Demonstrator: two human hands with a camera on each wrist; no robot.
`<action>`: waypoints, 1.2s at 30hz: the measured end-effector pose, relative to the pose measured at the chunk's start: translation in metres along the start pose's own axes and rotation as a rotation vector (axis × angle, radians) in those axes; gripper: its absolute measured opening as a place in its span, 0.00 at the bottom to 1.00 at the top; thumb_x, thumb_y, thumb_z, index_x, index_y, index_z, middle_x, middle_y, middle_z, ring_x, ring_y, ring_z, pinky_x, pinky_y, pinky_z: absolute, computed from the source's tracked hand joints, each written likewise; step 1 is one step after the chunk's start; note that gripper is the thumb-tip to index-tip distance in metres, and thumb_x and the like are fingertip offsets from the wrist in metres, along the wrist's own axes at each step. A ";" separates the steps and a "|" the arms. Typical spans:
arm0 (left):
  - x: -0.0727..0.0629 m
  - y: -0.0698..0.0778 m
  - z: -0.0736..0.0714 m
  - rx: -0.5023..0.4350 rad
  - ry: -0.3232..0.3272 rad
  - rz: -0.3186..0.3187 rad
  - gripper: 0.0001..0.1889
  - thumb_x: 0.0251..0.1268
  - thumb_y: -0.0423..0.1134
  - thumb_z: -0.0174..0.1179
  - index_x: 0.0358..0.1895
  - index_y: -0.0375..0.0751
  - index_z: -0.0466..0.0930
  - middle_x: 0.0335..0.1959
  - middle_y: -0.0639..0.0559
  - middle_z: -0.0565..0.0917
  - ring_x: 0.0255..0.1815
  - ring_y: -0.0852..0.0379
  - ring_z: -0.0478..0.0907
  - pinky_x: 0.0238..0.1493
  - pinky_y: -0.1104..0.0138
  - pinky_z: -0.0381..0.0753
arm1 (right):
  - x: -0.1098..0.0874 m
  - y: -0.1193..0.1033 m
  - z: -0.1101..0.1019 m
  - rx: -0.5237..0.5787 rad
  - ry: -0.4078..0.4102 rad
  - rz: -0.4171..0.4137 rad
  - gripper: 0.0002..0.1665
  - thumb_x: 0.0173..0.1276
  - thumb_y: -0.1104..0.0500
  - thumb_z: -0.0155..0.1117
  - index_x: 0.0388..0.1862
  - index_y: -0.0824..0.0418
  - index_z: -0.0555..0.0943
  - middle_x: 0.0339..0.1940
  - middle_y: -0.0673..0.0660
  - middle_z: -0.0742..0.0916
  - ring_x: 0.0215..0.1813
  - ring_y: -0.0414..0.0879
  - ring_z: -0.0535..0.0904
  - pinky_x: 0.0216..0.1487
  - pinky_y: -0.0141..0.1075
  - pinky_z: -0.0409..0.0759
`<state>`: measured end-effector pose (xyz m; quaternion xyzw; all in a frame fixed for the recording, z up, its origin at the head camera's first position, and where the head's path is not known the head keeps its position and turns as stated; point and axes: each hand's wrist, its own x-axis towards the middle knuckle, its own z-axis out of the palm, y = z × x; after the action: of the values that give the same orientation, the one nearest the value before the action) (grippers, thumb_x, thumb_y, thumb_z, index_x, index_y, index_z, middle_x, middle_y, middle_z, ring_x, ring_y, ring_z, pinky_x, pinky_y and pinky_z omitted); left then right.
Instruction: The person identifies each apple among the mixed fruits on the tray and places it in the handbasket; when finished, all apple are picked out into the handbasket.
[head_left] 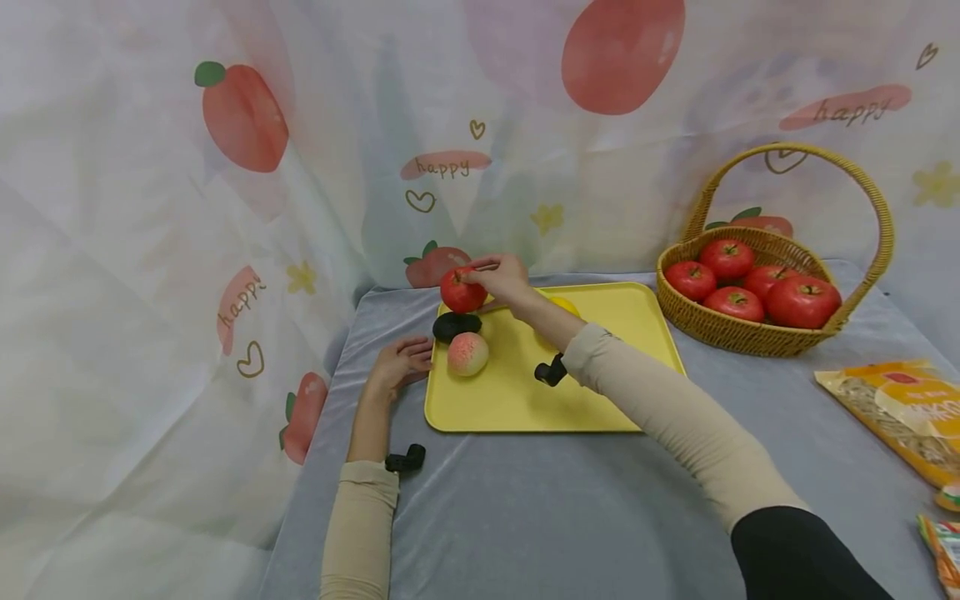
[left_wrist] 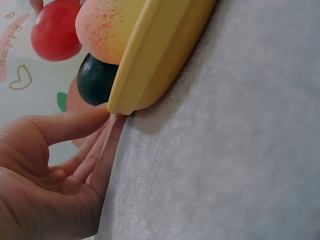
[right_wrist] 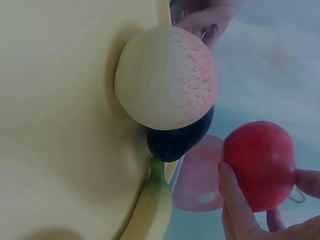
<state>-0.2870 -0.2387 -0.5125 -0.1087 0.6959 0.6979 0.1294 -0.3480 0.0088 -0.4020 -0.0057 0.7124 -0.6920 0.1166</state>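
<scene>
My right hand [head_left: 504,277] holds a red apple [head_left: 462,290] above the far left corner of the yellow tray [head_left: 525,408]. In the right wrist view, the fingers and thumb are around the apple [right_wrist: 260,167]. Below it, a dark green avocado-like fruit [head_left: 456,326] lies by the tray's left rim, with a pink and cream peach [head_left: 468,354] in front. A banana [right_wrist: 150,212] lies on the tray near the dark fruit. My left hand [head_left: 401,365] pinches the tray's left edge, its thumb [left_wrist: 82,120] at the rim.
A wicker basket [head_left: 720,333] with a tall handle and several red apples stands right of the tray. Yellow packets [head_left: 900,408] lie at the right table edge. A yellow fruit [head_left: 562,306] shows partly behind the right forearm. A printed curtain [head_left: 337,125] hangs behind the table.
</scene>
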 end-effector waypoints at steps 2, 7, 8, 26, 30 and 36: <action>0.000 0.000 0.000 -0.001 0.001 -0.001 0.34 0.64 0.19 0.64 0.74 0.36 0.71 0.70 0.40 0.78 0.65 0.45 0.80 0.59 0.57 0.84 | 0.000 -0.001 -0.003 0.015 -0.006 0.005 0.23 0.71 0.56 0.74 0.60 0.63 0.81 0.63 0.62 0.81 0.63 0.60 0.81 0.41 0.54 0.89; 0.000 0.001 -0.001 -0.014 0.003 -0.002 0.34 0.64 0.18 0.64 0.74 0.36 0.70 0.70 0.40 0.78 0.66 0.44 0.79 0.59 0.57 0.84 | -0.004 -0.006 -0.010 0.014 -0.006 0.012 0.25 0.70 0.56 0.74 0.62 0.62 0.81 0.64 0.61 0.81 0.64 0.59 0.80 0.40 0.54 0.89; 0.000 0.001 -0.001 -0.016 0.002 0.000 0.34 0.64 0.18 0.63 0.74 0.35 0.70 0.70 0.39 0.77 0.66 0.44 0.79 0.60 0.57 0.84 | -0.005 -0.007 -0.011 0.014 -0.006 0.016 0.25 0.70 0.55 0.74 0.62 0.62 0.81 0.64 0.61 0.81 0.64 0.59 0.80 0.40 0.54 0.89; 0.005 -0.003 0.000 -0.010 0.004 -0.004 0.34 0.63 0.20 0.66 0.73 0.38 0.72 0.69 0.41 0.79 0.63 0.46 0.82 0.57 0.57 0.85 | -0.029 -0.018 -0.044 -0.051 -0.019 -0.016 0.27 0.72 0.55 0.72 0.66 0.63 0.79 0.66 0.63 0.80 0.63 0.60 0.81 0.41 0.52 0.89; 0.005 -0.003 0.000 -0.011 -0.002 -0.007 0.34 0.63 0.20 0.66 0.74 0.38 0.71 0.69 0.41 0.79 0.65 0.45 0.81 0.58 0.57 0.84 | -0.032 -0.018 -0.053 -0.059 -0.013 -0.021 0.27 0.72 0.55 0.73 0.66 0.63 0.79 0.65 0.63 0.81 0.62 0.60 0.81 0.43 0.53 0.89; 0.003 -0.002 0.000 -0.002 0.011 -0.009 0.34 0.63 0.19 0.65 0.73 0.39 0.72 0.69 0.42 0.79 0.67 0.45 0.79 0.60 0.56 0.83 | -0.035 -0.017 -0.063 -0.057 -0.003 -0.013 0.27 0.72 0.56 0.72 0.67 0.63 0.79 0.65 0.63 0.81 0.63 0.60 0.80 0.49 0.58 0.87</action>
<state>-0.2895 -0.2383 -0.5156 -0.1158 0.6955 0.6973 0.1285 -0.3271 0.0761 -0.3786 -0.0149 0.7317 -0.6720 0.1131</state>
